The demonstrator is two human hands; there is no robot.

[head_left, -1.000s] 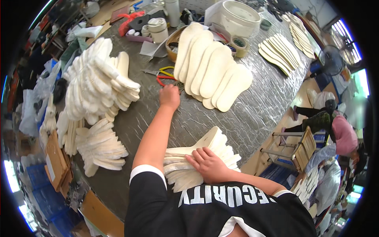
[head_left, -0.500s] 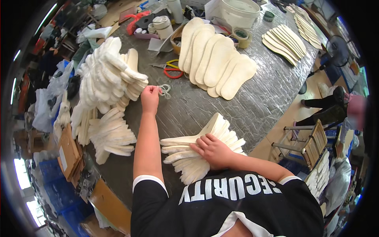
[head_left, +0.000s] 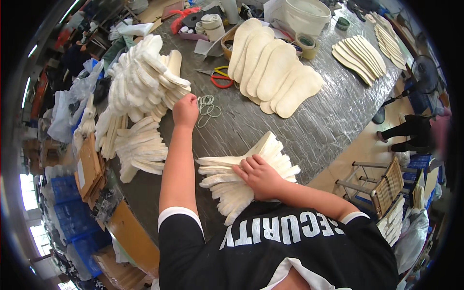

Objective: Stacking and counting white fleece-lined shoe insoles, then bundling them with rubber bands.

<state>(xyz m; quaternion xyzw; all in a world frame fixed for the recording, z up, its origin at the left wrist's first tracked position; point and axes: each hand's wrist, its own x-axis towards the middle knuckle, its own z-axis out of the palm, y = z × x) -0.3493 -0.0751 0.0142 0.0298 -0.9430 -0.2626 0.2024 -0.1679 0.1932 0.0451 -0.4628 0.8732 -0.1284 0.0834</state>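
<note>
Thin pale-green rubber bands (head_left: pixel 209 107) lie in loose loops on the dark table. My left hand (head_left: pixel 185 111) pinches at their left edge, fingertips closed on part of a loop. Close to my body, my right hand (head_left: pixel 261 178) grips the middle of a fanned bundle of cream fleecy insoles (head_left: pixel 224 181), thumb and fingers over the top. The palm side of that hand is hidden. Beside my left forearm lies another bundle of insoles (head_left: pixel 140 150), pinched in at its middle. Behind it rises a tall heap of similar bundles (head_left: pixel 137 77).
Loose insoles (head_left: pixel 278 70) overlap in a row beyond the bands, with red-and-yellow-handled scissors (head_left: pixel 222 77) beside them. More insoles (head_left: pixel 360 59) lie far right. A white bucket (head_left: pixel 305 18) and tape rolls (head_left: pixel 306 44) stand at the back. A stool (head_left: pixel 374 186) is off the right edge.
The rubber bands have spread from a tight clump into wider loops beside my left fingertips. My right hand stays on the insole bundle. The whole view has shifted slightly.
</note>
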